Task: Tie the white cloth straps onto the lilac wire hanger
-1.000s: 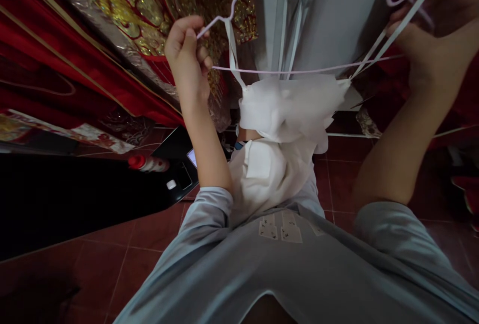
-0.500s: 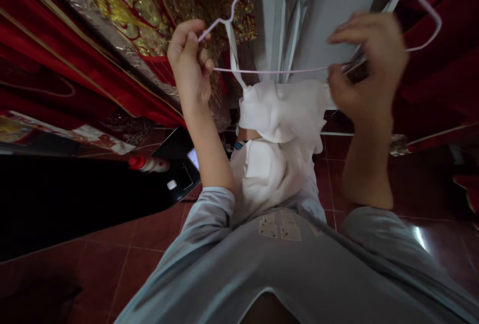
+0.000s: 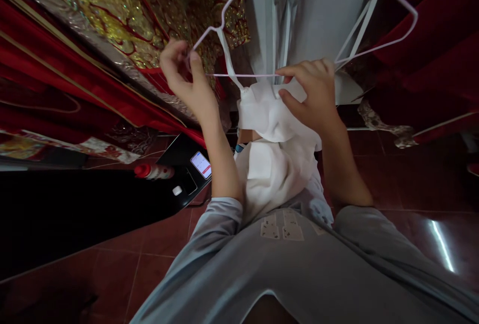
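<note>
A thin pale pink hanger (image 3: 396, 41) spans the top of the view. White straps loop over its notches, and from them a white ruffled garment (image 3: 262, 109) hangs down in front of my body. My left hand (image 3: 189, 70) is closed around the hanger's left end. Beside the bottom bar, near its middle, my right hand (image 3: 310, 92) has thumb and forefinger apart. Its forefinger is at the bar, over the garment's top edge; whether it touches the cloth I cannot tell.
Red and gold sequinned clothing (image 3: 142, 15) hangs at the left, with dark red cloth (image 3: 441, 65) at the right. On a black table (image 3: 93, 214) are a red-capped bottle (image 3: 153, 171), a lit phone (image 3: 201, 165) and a small white case (image 3: 177, 191). The floor has red tiles (image 3: 168, 232).
My right hand has moved left from the right strap to the middle of the bottom bar. My left hand keeps hold of the hanger's left end. The hanger has shifted slightly left.
</note>
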Demonstrator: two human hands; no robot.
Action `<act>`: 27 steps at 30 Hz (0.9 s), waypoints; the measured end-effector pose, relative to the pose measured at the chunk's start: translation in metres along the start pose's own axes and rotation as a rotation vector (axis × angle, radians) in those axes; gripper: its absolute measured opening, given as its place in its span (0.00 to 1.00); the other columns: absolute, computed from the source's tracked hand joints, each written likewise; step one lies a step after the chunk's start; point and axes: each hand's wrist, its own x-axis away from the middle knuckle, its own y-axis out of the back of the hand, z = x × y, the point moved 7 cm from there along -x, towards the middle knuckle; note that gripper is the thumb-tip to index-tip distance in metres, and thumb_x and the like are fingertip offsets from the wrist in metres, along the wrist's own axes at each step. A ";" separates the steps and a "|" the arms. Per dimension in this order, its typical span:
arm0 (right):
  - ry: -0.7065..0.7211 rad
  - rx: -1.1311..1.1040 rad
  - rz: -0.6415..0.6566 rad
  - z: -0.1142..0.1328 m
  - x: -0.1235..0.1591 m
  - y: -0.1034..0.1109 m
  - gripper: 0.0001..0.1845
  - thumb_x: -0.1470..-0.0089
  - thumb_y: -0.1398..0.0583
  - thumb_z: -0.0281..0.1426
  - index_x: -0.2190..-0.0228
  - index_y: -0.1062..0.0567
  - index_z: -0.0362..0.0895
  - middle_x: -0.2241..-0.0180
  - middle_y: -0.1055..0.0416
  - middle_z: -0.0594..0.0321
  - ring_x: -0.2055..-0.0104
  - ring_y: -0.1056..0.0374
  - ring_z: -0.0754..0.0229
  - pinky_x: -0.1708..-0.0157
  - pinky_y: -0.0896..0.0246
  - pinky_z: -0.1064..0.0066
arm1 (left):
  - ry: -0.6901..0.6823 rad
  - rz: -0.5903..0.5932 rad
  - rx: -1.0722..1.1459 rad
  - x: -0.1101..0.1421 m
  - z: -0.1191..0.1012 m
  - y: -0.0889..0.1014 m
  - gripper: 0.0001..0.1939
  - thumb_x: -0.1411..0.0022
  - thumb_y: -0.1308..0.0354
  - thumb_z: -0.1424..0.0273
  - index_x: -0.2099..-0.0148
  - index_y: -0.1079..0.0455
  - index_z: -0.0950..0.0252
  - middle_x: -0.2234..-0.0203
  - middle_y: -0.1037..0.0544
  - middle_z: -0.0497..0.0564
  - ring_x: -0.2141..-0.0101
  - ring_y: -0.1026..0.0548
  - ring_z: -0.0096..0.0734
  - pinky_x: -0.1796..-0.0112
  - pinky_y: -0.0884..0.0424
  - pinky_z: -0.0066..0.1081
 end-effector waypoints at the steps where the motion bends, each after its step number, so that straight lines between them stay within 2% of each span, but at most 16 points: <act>1: -0.004 -0.004 0.003 0.000 0.000 -0.001 0.17 0.39 0.45 0.40 0.49 0.29 0.59 0.57 0.25 0.61 0.51 0.34 0.47 0.43 0.45 0.45 | -0.074 -0.014 -0.025 0.005 -0.008 0.001 0.10 0.32 0.35 0.59 0.57 0.28 0.58 0.59 0.30 0.51 0.49 0.32 0.44 0.47 0.34 0.40; 3: -0.009 -0.015 0.011 -0.002 0.000 -0.003 0.17 0.39 0.44 0.40 0.49 0.29 0.59 0.56 0.25 0.60 0.50 0.34 0.46 0.41 0.46 0.45 | -0.084 0.061 -0.050 0.014 -0.018 -0.003 0.09 0.29 0.39 0.59 0.55 0.28 0.59 0.59 0.31 0.51 0.51 0.31 0.43 0.48 0.35 0.40; 6: -0.017 -0.032 0.012 -0.005 0.001 -0.003 0.17 0.40 0.44 0.41 0.50 0.29 0.58 0.57 0.26 0.60 0.50 0.34 0.46 0.41 0.48 0.44 | 0.016 0.292 -0.077 0.022 -0.030 -0.018 0.04 0.28 0.41 0.67 0.54 0.28 0.60 0.61 0.28 0.51 0.57 0.28 0.40 0.54 0.33 0.37; 8: -0.026 -0.028 0.009 -0.007 0.001 -0.003 0.16 0.39 0.45 0.41 0.50 0.29 0.59 0.57 0.26 0.60 0.49 0.35 0.45 0.41 0.48 0.44 | 0.065 0.396 -0.078 0.025 -0.037 -0.025 0.04 0.28 0.41 0.71 0.53 0.28 0.60 0.61 0.26 0.51 0.58 0.26 0.40 0.56 0.32 0.36; 11: -0.023 -0.008 -0.002 -0.008 0.001 -0.002 0.16 0.39 0.46 0.42 0.51 0.29 0.59 0.57 0.26 0.60 0.50 0.35 0.46 0.41 0.48 0.44 | 0.140 0.444 -0.046 0.026 -0.041 -0.031 0.04 0.29 0.40 0.71 0.53 0.26 0.58 0.62 0.25 0.51 0.61 0.25 0.41 0.58 0.31 0.36; 14: -0.021 0.005 -0.010 -0.007 0.001 -0.002 0.15 0.39 0.45 0.42 0.51 0.28 0.59 0.58 0.26 0.60 0.51 0.34 0.46 0.41 0.48 0.44 | 0.248 0.474 -0.036 0.027 -0.038 -0.038 0.04 0.29 0.37 0.65 0.53 0.26 0.54 0.64 0.24 0.51 0.61 0.25 0.44 0.60 0.30 0.37; 16: -0.025 0.012 -0.007 -0.006 0.001 -0.002 0.15 0.39 0.45 0.41 0.51 0.29 0.60 0.58 0.26 0.61 0.51 0.34 0.47 0.41 0.48 0.45 | 0.329 0.460 -0.027 0.027 -0.035 -0.039 0.06 0.31 0.35 0.61 0.55 0.26 0.53 0.66 0.25 0.52 0.61 0.25 0.47 0.64 0.30 0.36; 18: -0.027 0.015 -0.009 -0.006 0.001 -0.002 0.15 0.39 0.45 0.41 0.51 0.29 0.60 0.58 0.26 0.61 0.51 0.34 0.47 0.41 0.48 0.46 | 0.410 0.393 0.014 0.023 -0.033 -0.038 0.07 0.33 0.33 0.60 0.56 0.26 0.53 0.68 0.26 0.52 0.62 0.24 0.46 0.72 0.33 0.32; 21: -0.028 -0.005 -0.012 -0.007 0.002 -0.003 0.15 0.39 0.45 0.41 0.51 0.28 0.60 0.58 0.26 0.61 0.51 0.34 0.46 0.42 0.47 0.45 | 0.595 0.319 0.165 0.020 -0.033 -0.040 0.02 0.29 0.39 0.68 0.55 0.27 0.57 0.68 0.26 0.51 0.66 0.24 0.39 0.80 0.44 0.27; 23: -0.028 -0.025 -0.014 -0.008 0.002 -0.004 0.15 0.40 0.44 0.41 0.51 0.28 0.60 0.58 0.26 0.61 0.51 0.34 0.45 0.42 0.46 0.44 | 0.696 0.297 0.283 0.020 -0.033 -0.043 0.06 0.28 0.45 0.75 0.54 0.29 0.59 0.63 0.24 0.52 0.64 0.23 0.37 0.81 0.46 0.26; 25: -0.026 -0.028 -0.019 -0.008 0.002 -0.005 0.16 0.40 0.44 0.42 0.51 0.28 0.59 0.58 0.26 0.61 0.51 0.34 0.46 0.42 0.46 0.44 | 0.701 0.261 0.319 0.018 -0.033 -0.042 0.08 0.30 0.45 0.77 0.53 0.30 0.59 0.55 0.23 0.51 0.59 0.22 0.39 0.80 0.44 0.27; 27: -0.018 -0.012 -0.018 -0.007 0.001 -0.006 0.16 0.40 0.44 0.42 0.51 0.28 0.59 0.59 0.25 0.61 0.51 0.34 0.47 0.42 0.46 0.44 | 0.656 0.229 0.274 0.018 -0.031 -0.036 0.09 0.32 0.40 0.76 0.52 0.31 0.56 0.51 0.24 0.48 0.55 0.23 0.42 0.77 0.40 0.28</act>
